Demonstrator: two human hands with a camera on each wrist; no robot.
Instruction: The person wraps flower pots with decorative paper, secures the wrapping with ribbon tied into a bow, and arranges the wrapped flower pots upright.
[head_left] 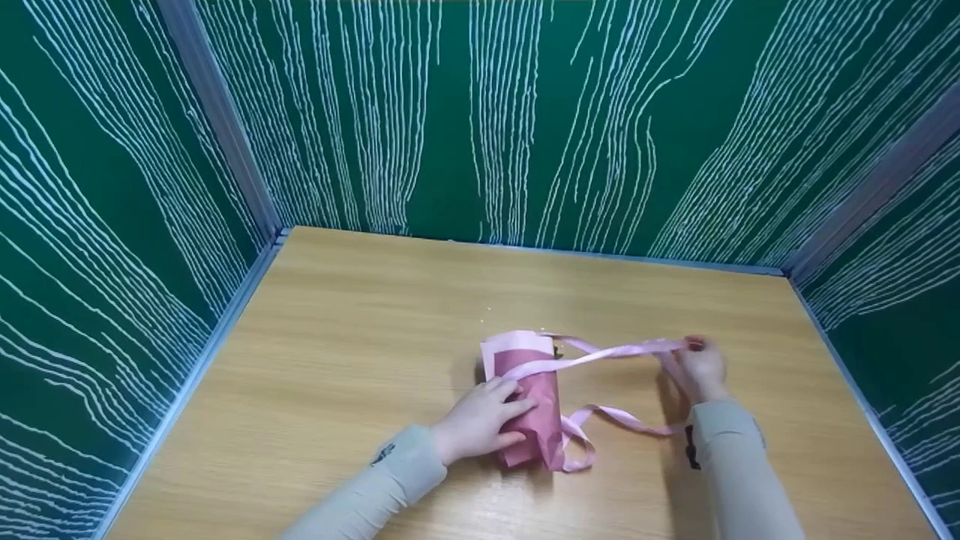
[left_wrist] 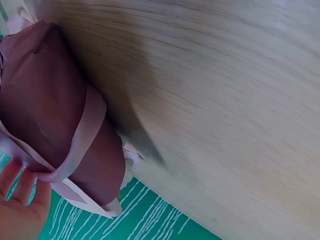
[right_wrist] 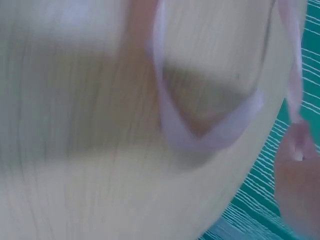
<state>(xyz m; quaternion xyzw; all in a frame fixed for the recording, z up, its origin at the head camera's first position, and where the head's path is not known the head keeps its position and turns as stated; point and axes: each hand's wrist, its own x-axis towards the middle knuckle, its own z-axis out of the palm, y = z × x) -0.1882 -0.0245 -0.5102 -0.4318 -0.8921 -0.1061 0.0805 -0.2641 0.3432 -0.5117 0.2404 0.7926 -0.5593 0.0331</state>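
Observation:
A small bundle (head_left: 536, 394) wrapped in dusky-pink paper with a pale pink inner sheet lies on the table. Around it runs a pale pink ribbon (head_left: 600, 354), one length drawn out tight to the right. My left hand (head_left: 484, 420) rests on the bundle's left side, fingers spread over the paper; in the left wrist view its fingertips (left_wrist: 25, 187) touch the ribbon band. Well to the right, my right hand (head_left: 703, 367) pinches the ribbon, which also shows in the right wrist view as a hanging loop (right_wrist: 200, 140). What the paper wraps is mostly hidden.
The wooden table (head_left: 360, 322) is bounded by green walls (head_left: 450, 135) with white wavy lines, meeting it along a metal edge (head_left: 187, 375). A loose ribbon tail (head_left: 622, 416) curls on the table between the bundle and my right forearm. Tiny white specks lie behind the bundle.

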